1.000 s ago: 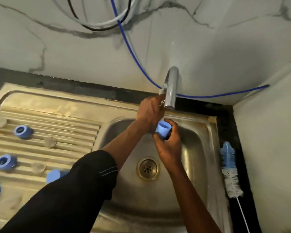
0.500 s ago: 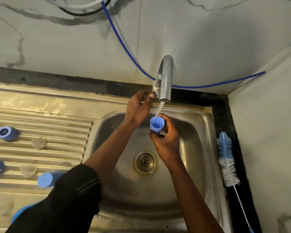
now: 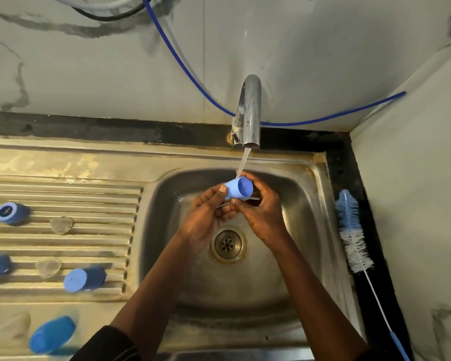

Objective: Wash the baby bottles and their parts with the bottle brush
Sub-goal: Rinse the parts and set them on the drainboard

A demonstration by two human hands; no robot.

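Observation:
A blue bottle cap [image 3: 238,188] lies on its side under a thin stream from the chrome tap [image 3: 248,113], over the steel sink basin [image 3: 292,256]. My left hand [image 3: 206,217] holds its left end with fingers and thumb. My right hand [image 3: 263,212] grips it from the right and underneath. The bottle brush [image 3: 350,230], blue and white bristles on a thin handle, lies on the black counter strip right of the sink. On the ribbed drainboard [image 3: 63,246] sit blue collars [image 3: 11,212], another blue cap [image 3: 84,279] and clear teats [image 3: 61,225].
The drain [image 3: 228,244] sits in the basin's middle, below my hands. A blue hose [image 3: 188,71] runs along the marble wall behind the tap. A wall closes the right side past the brush. More blue parts [image 3: 52,334] lie at the drainboard's near left.
My left hand has come off the tap and now holds the cap together with my right. The cap has turned from mouth-up to lying on its side. Water keeps running.

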